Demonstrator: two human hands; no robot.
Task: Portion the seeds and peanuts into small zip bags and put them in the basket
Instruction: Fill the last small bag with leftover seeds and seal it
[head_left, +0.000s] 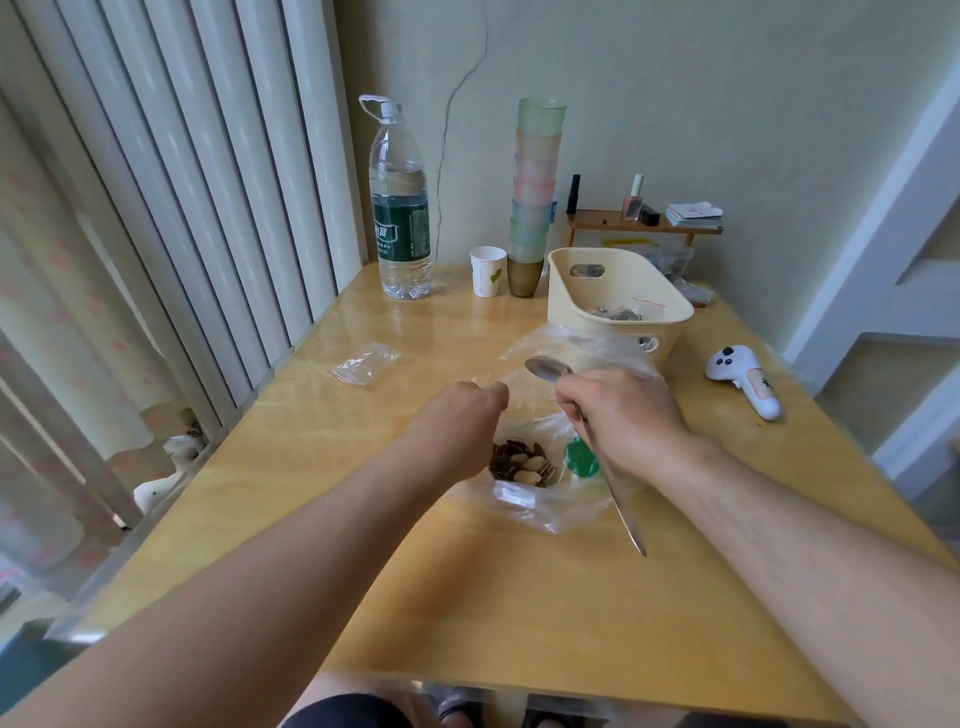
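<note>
Gripping a slim metal spoon (587, 415) in my right hand (618, 415), I have its shiny bowl raised above the crinkled clear bag (540, 499) at frame centre, where flat dark seeds and pale peanuts (522, 462) lie heaped. My left hand (457, 421) pinches that bag's thin film. Right of centre, higher up, the smooth cream plastic basket (587, 301) holds filled zip bags (623, 313).

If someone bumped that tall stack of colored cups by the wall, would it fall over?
Probably, yes. The stack of cups is tall and narrow, resting on one small cup at the bottom, so a sideways push would likely tip it. The cups look like thin translucent plastic, probably light, so they would likely scatter rather than break.
</note>
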